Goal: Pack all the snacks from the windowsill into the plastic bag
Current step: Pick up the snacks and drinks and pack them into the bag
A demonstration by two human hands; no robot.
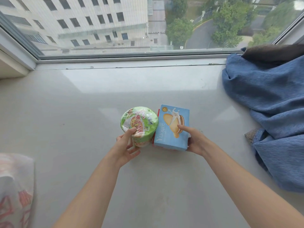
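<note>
Green-lidded noodle cup (139,125) and blue biscuit box (172,127) stand touching side by side on the windowsill (82,129). The left hand (125,145) grips the cup with thumb on the lid rim, while the right hand (195,140) clasps the box's near right edge. The plastic bag (15,186) lies well to the left, on the left hand's side, so the cup probably goes in first.

Bare windowsill (82,112) leftward (plastic bag (15,186) far left); blue cloth (271,104) crowds right.
</note>
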